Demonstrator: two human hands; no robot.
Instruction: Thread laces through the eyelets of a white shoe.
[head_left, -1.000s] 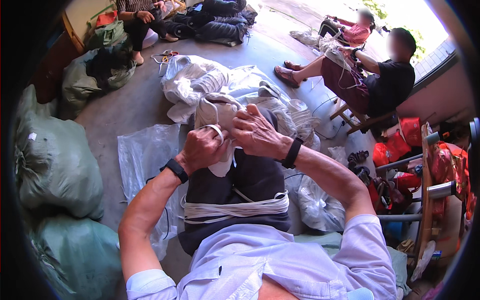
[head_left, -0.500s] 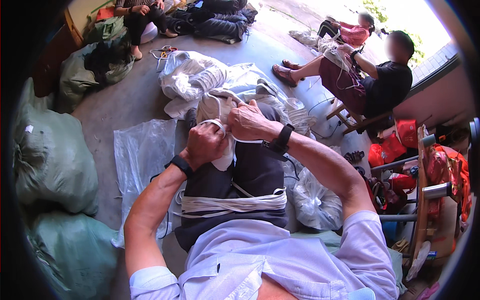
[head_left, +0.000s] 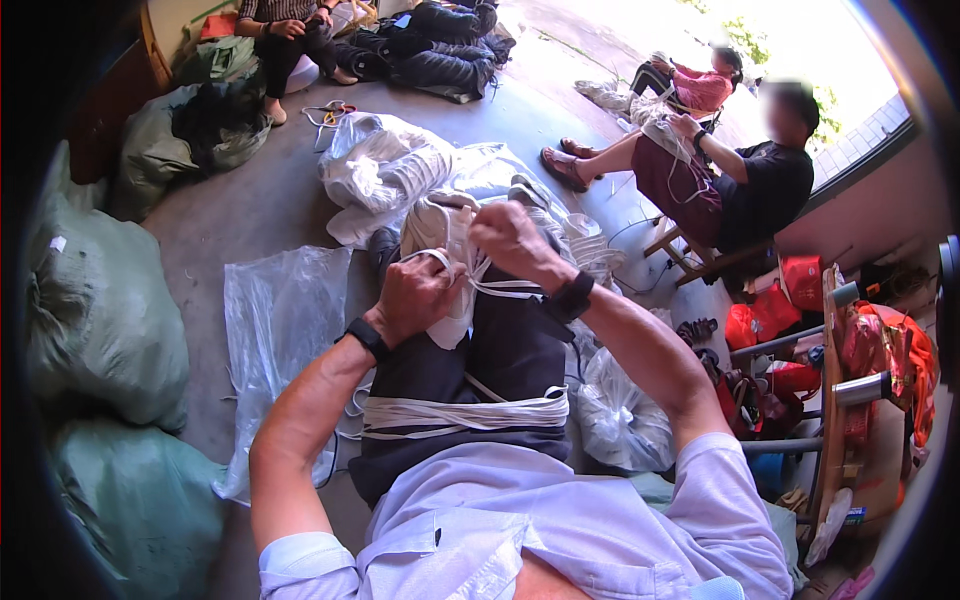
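A pale beige shoe rests on my knees, its toe pointing toward me. My left hand is closed at its side, with a loop of white shoelace over the fingers. Past the shoe's right edge, my right hand is raised with fingers curled in a pinch; lace strands run up toward it from the shoe. What exactly its fingertips hold is partly hidden. Across my thighs lies a bundle of white laces.
Clear bags of pale shoes lie beyond my knees. A flat plastic bag and large green sacks are at left. Co-workers sit far left and at right. A wooden rack with red items stands at right; a knotted bag lies beside my leg.
My right hand has lifted away from my left and moved slightly right, drawing lace strands out from the shoe. My left hand stays at the shoe with the loop over its fingers.
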